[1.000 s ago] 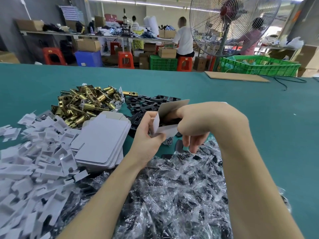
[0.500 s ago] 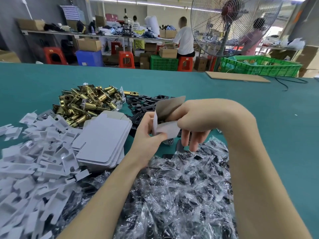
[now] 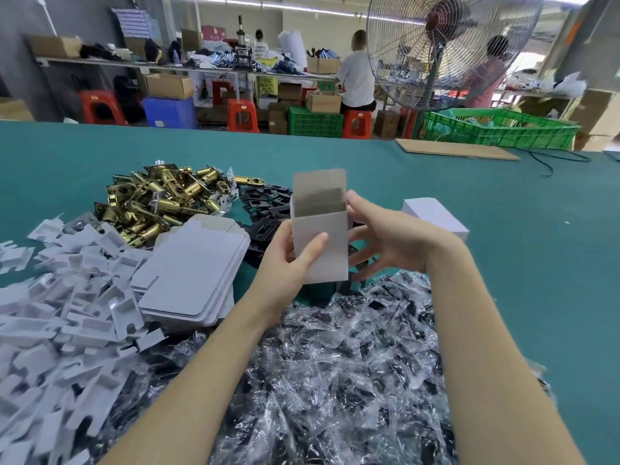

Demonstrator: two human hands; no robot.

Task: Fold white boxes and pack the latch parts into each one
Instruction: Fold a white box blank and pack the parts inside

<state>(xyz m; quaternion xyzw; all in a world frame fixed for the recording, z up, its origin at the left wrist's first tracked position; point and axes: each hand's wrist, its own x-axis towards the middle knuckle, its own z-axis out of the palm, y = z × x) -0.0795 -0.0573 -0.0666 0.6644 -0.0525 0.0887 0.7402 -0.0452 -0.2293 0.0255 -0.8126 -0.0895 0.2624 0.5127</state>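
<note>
A small white box (image 3: pixel 332 226) stands upright in the air above the table, its top flap raised and its mouth showing. My left hand (image 3: pixel 285 260) grips it from the left, thumb across the front face. My right hand (image 3: pixel 392 236) is at the box's right side with fingers spread and fairly straight, thumb touching the upper right edge. A pile of brass latches (image 3: pixel 157 196) lies at the far left, with black plates (image 3: pixel 265 203) behind the box. A stack of flat white box blanks (image 3: pixel 191 270) lies to the left. One closed white box (image 3: pixel 436 216) rests on the right.
White plastic inserts (image 3: pixel 50 297) cover the near left, and clear bags of dark parts (image 3: pixel 335 364) are heaped under my forearms. The green table (image 3: pixel 520 280) stretches to the right. A cardboard sheet (image 3: pixel 456 149), green crate (image 3: pixel 503 129) and fan (image 3: pixel 436 52) stand at the far edge.
The box has turned from lying sideways to upright with its mouth up. My right hand has come off the box's top and opened beside it, uncovering the closed box on the right.
</note>
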